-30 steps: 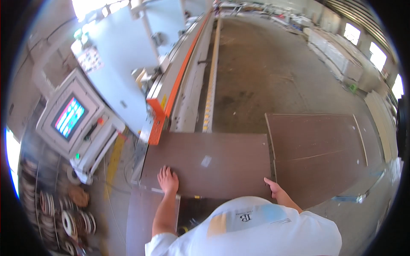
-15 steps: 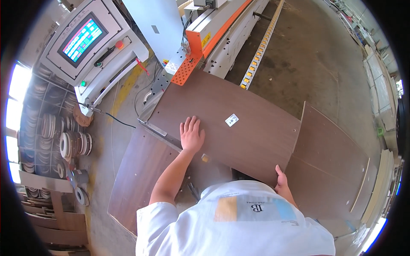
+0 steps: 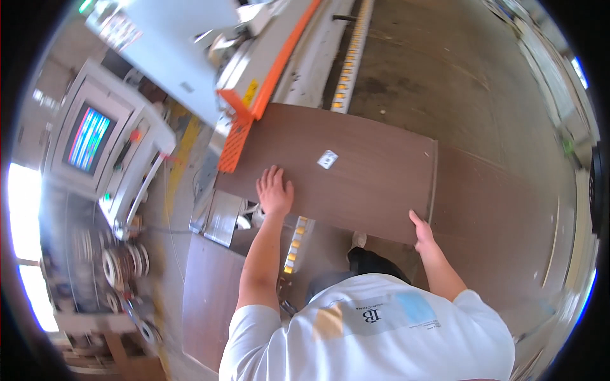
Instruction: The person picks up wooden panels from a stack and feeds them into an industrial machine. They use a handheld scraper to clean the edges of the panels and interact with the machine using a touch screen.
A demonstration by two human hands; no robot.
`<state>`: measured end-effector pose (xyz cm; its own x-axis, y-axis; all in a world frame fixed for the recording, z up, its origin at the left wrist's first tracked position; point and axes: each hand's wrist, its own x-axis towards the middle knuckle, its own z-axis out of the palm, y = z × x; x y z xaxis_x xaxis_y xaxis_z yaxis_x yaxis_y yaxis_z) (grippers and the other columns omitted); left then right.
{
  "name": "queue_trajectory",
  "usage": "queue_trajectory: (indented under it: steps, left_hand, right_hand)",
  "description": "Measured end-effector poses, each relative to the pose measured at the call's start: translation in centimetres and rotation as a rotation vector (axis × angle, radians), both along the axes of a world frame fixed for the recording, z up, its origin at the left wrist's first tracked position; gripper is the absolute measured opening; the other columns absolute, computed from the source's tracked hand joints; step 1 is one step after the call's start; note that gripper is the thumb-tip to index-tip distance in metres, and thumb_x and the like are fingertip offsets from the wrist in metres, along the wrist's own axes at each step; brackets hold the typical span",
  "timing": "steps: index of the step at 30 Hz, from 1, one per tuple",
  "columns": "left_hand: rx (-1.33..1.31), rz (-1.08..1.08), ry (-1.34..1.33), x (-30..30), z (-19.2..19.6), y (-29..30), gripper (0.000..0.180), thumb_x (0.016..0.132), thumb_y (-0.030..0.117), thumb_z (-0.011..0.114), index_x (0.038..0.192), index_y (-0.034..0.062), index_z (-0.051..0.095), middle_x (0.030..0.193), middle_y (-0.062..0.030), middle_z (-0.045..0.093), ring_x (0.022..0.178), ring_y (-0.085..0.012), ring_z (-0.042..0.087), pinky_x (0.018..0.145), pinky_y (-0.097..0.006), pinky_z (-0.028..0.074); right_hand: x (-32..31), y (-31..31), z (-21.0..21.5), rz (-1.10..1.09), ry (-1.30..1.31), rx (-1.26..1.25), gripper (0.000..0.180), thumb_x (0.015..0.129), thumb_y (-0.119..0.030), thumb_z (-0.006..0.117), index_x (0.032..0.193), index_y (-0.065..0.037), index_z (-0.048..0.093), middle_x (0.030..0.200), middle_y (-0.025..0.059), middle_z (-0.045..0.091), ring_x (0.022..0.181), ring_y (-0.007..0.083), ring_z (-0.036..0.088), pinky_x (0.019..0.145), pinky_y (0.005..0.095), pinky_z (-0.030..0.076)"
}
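A person in a white shirt bends over a large brown board (image 3: 343,168) that lies flat on the feed end of a long machine (image 3: 273,70), its far left corner beside the machine's orange guard (image 3: 238,130). The left hand (image 3: 274,192) lies palm down on the near left part of the board, fingers (image 3: 270,178) spread flat and open, not closed around anything. The right hand (image 3: 422,233) is at the board's near right corner, fingers curled over the edge and gripping it. A small white label (image 3: 327,159) sits on the board's top face, a little beyond the left hand and apart from it. Just beside the board's right edge, a second brown board (image 3: 502,216) of the same colour lies flat; whether the two touch cannot be told. A row of yellow rollers (image 3: 348,76) runs away along the machine past the far edge of the board. To the left stands a control cabinet with a lit screen (image 3: 89,136), well apart from both hands. Lower left, another brown panel (image 3: 206,305) lies near the floor, and coiled rolls of strip (image 3: 117,267) sit beside the cabinet. A dark shoe shows under the board's near edge, between the two arms.
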<state>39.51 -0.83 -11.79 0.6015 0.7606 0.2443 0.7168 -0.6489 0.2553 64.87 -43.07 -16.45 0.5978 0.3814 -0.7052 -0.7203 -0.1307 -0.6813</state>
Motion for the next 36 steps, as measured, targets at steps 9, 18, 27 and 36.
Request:
queue_trajectory:
  steps: [9,18,27,36]
  left_hand:
    - [-0.105,-0.450,0.000,2.5,-1.9,-7.1,0.048,0.088,0.019,0.064,0.133,0.0041,0.057,0.148,-0.0170,0.049,0.142,-0.0363,0.039,0.117,-0.049,0.032]
    - [-0.996,-1.195,0.326,-11.3,-2.5,-33.9,0.032,0.094,0.029,0.063,0.118,0.0090,0.069,0.114,-0.0140,0.071,0.108,-0.0327,0.066,0.095,-0.042,0.051]
    - [-0.753,-1.525,0.650,-12.0,-6.1,-42.7,0.037,0.096,0.038,0.059,0.120,0.0124,0.069,0.111,-0.0145,0.073,0.104,-0.0335,0.069,0.091,-0.041,0.053]
    - [-0.588,-1.813,0.564,-10.2,-8.5,-65.9,0.039,0.097,0.039,0.057,0.124,0.0132,0.067,0.122,-0.0135,0.069,0.112,-0.0312,0.066,0.094,-0.040,0.052]
  right_hand:
    - [-5.3,-3.8,0.0,0.001,-0.218,-0.107,0.046,0.099,-0.048,0.056,0.117,-0.005,0.060,0.110,0.0091,0.069,0.092,0.0195,0.068,0.072,0.0351,0.055]
    - [-49.4,-35.8,-16.0,0.258,-0.266,-0.885,0.039,0.097,-0.045,0.054,0.099,-0.009,0.071,0.099,0.0169,0.071,0.087,0.0336,0.067,0.078,0.0476,0.053]
    - [-70.0,-42.2,-15.2,-1.112,0.683,-0.437,0.030,0.096,-0.041,0.060,0.107,-0.014,0.070,0.089,0.0067,0.073,0.079,0.0202,0.069,0.071,0.0416,0.055]
    - [-75.0,-55.7,-23.4,-1.098,0.576,-0.182,0.034,0.095,-0.041,0.060,0.103,-0.010,0.070,0.102,0.0083,0.073,0.084,0.0211,0.066,0.075,0.0424,0.054]
